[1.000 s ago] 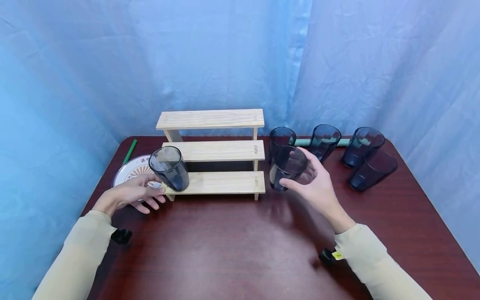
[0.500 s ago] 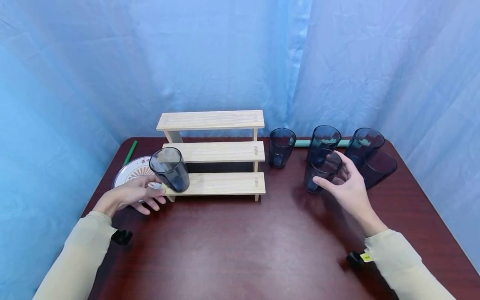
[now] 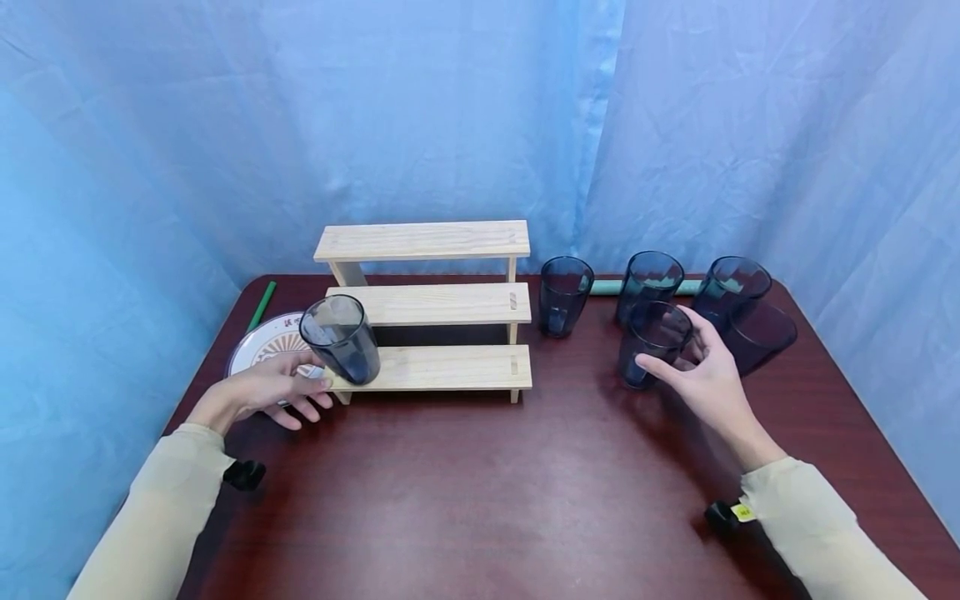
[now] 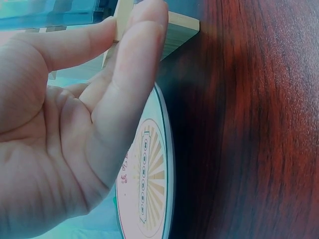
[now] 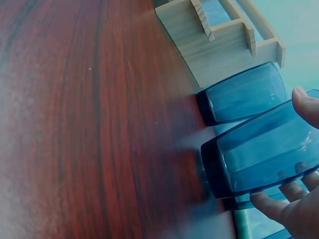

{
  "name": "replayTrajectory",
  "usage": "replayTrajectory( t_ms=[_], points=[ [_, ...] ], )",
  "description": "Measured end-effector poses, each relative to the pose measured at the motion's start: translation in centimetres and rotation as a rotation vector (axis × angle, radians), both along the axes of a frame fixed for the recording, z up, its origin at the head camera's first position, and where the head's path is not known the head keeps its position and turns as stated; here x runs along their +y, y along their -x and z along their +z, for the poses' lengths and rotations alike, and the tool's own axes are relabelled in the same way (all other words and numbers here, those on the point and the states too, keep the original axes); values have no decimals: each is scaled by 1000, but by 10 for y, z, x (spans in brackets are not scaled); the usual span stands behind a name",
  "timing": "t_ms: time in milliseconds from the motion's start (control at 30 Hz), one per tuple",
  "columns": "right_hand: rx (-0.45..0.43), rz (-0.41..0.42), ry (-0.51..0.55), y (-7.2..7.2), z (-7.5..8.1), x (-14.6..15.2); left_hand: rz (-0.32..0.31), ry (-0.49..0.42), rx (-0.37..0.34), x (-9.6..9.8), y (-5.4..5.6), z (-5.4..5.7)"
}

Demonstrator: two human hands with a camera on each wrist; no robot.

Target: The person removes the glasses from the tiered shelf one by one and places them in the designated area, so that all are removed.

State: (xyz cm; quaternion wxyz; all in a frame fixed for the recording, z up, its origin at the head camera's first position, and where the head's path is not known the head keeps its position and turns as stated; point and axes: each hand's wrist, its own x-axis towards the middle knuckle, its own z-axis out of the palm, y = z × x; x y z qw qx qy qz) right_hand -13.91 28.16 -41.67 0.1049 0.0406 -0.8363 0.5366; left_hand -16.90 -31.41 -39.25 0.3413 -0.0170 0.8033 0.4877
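Note:
My right hand [image 3: 708,367] grips a smoky blue drinking glass [image 5: 264,154] around its side, thumb on one side and fingers on the other. The glass is upright, its base close over the table. Another glass [image 3: 341,342] stands at the left end of the lowest step of a three-tier wooden shelf [image 3: 450,367]. Beside that end is my left hand [image 3: 273,385], its fingers loosely spread and the fingertips right at the step's edge. A patterned plate [image 4: 147,174] lies behind this hand, partly hidden by it.
To the right of the shelf stand several more glasses, one [image 3: 566,296] near the shelf and another [image 3: 757,333] farthest right. A pale green roll [image 3: 606,287] lies behind them along the back edge. A green stick [image 3: 259,305] lies by the plate. Blue curtains [image 3: 465,117] enclose the table.
My right hand has carried its glass to the right, away from the shelf, revealing the glass behind it. The last shift is small. My left hand keeps its place.

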Motion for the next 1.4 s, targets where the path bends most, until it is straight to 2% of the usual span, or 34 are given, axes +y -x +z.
replayTrajectory(
  t_ms=[367,1000,1133,1400],
  points=[
    [-13,-16,8,8,-7,2,4,-5,-6,0,0,1],
    [-25,15,3,6,-4,3,2,-10,-13,-1,0,-1],
    [9,28,-12,6,6,8,2,-12,-13,-1,0,-1],
    [231,48,-10,-3,49,-2,-2,-2,-11,0,1,0]
  ],
)
